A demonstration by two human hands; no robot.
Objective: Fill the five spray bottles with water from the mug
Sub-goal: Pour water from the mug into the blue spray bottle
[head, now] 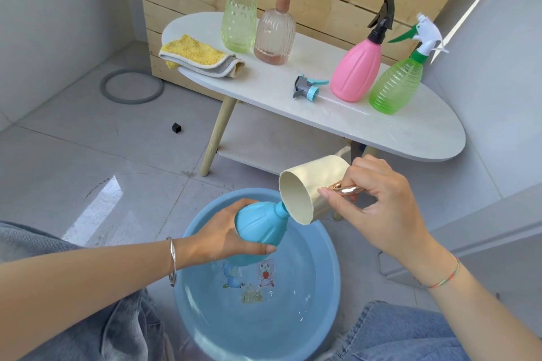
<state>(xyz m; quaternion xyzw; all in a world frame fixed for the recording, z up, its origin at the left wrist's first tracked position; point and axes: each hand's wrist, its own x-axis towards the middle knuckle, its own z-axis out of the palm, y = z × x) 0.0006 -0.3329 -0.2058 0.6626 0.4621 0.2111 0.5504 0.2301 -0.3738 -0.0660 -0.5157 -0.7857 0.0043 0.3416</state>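
**Blue bottle** (261, 223), uncapped, is held tilted above the basin (333, 261), neck toward the mug (315, 182). The left hand (231, 231) has its grip wrapped round the bottle's body. The right hand (378, 202) has its grip pinched on the mug's shiny handle. The mug lies tipped on its side, lower rim touching the bottle's neck.

The basin holds water and stands on the floor (88, 149) between the person's knees, far rim near a worktop leg.

On the worktop (381, 123):
- A loose spray head (308, 88) lies near the front edge, just beside the pink bottle (356, 67).
- A green bottle (396, 85) stands just beside the pink bottle, close to the front edge.
- A tall bottle (239, 14) and a ribbed bottle (274, 35) stand together at rear left.
- A cloth (199, 56) overhangs the left edge.
- Bare surface lies between the ribbed and pink bottles and at the right end.

A ring (132, 86) and a cube (176, 128) lie on the floor, well apart from the basin.
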